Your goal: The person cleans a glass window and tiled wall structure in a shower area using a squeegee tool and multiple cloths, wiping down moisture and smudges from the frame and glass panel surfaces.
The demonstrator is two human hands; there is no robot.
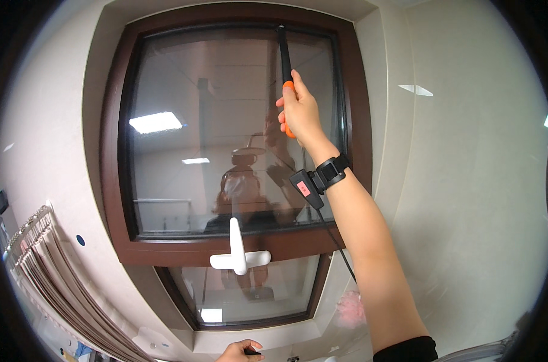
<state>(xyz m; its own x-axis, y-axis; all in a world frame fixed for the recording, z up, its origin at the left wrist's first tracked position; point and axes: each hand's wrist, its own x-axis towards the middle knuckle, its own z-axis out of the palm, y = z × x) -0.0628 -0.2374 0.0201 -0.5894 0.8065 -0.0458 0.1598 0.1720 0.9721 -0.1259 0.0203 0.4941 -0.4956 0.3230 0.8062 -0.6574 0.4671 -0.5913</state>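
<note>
My right hand (298, 108) is raised in front of a brown-framed window and wraps around the orange grip of a long-handled tool (284, 56). The tool's black shaft points up, and its tip meets the top edge of the window pane (237, 104). What sort of head it has cannot be made out. At the bottom edge of the picture, my left hand (240, 352) is partly cut off. A small dark object (252, 351) shows between its thumb and fingers; most of it is hidden.
A white window handle (237, 253) sticks out from the lower sash rail, above a smaller pane (251, 289). Strapped to my right wrist is a black device (308, 186) with a hanging cable (337, 244). Gathered curtains (70, 289) hang at left; a pink fluffy thing (351, 309) lies at lower right.
</note>
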